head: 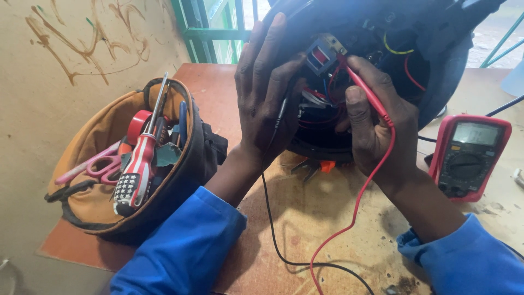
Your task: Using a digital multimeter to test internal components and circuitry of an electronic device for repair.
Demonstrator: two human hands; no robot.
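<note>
While we scan from the left edge, we meet a tan wall (pixel 65 109) marked with brownish scrawls, and against it an open orange tool bag (pixel 93 164) with dark trim standing on the reddish-brown worktable (pixel 305 218). Inside the bag we see pink-handled scissors (pixel 101 164), a roll of red tape (pixel 137 124), and a screwdriver (pixel 139 164) with a red, white and black handle, its shaft pointing up and to the right. Moving along, our left hand (pixel 265 93), in a blue sleeve, lies flat with spread fingers against the opened dark appliance housing (pixel 436 65); a black test lead (pixel 273 218) runs from under that palm down across the table, though we cannot tell whether the hand grips its probe or only presses the housing. The housing sits tilted at the top centre, above the table's far part, showing a small grey-and-red connector block (pixel 322 53) and red, yellow and blue wires inside. Our right hand (pixel 376 125) pinches a red probe (pixel 367 92) between thumb and fingers, its tip resting at the connector block, its red lead trailing down the table. Just below the housing lie orange-handled pliers (pixel 319 166). Furthest right, a red-cased multimeter (pixel 469 155) with a grey screen and a dark dial lies flat on the table, near the right wrist.
</note>
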